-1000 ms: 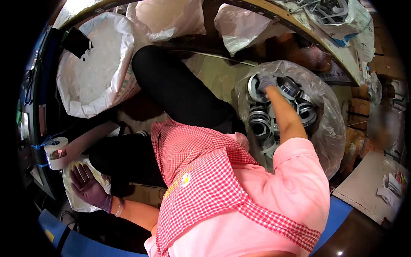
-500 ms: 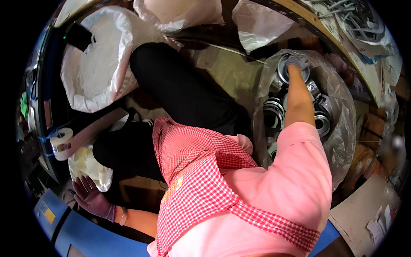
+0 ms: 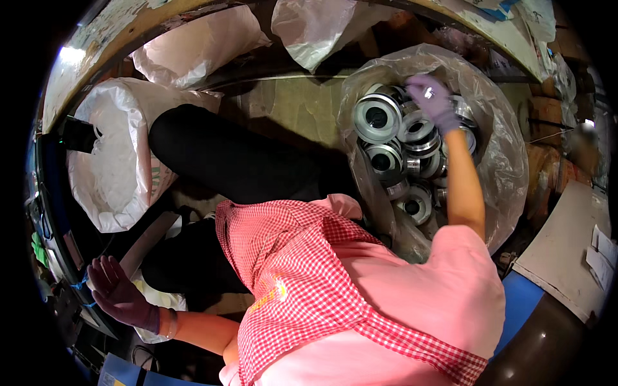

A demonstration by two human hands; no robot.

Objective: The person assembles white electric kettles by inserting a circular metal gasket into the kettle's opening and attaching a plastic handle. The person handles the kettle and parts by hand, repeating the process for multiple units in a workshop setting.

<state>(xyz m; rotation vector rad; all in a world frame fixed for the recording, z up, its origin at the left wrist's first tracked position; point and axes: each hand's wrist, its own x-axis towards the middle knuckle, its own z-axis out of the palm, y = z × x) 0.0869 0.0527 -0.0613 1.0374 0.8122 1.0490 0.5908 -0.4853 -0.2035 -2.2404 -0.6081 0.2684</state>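
My right hand (image 3: pixel 432 101), in a purple-grey glove, is over the far part of a large clear plastic bag (image 3: pixel 496 199). Its fingers look stretched out toward the left, slightly blurred, and I see nothing held in them. Below and around it lie several round silver metal parts with dark centres, like flanged rings; a large one (image 3: pixel 376 118) rests at the bag's left side. My left hand (image 3: pixel 122 294), gloved in darker purple, is raised at the lower left with fingers apart. It holds nothing, and a dark frame edge is near it.
A white sack (image 3: pixel 112 154) with its mouth wide stands at the far left, whitish inside. Full pale bags (image 3: pixel 203 45) lie along the back, under a worn table edge (image 3: pixel 161 19). A grey board (image 3: pixel 566 251) with papers is at the right, by a blue surface (image 3: pixel 518 309).
My view has turned, shifting the scene. The right hand has come off the metal ring it was touching, which now shows uncovered. My left hand stays raised with its fingers apart.
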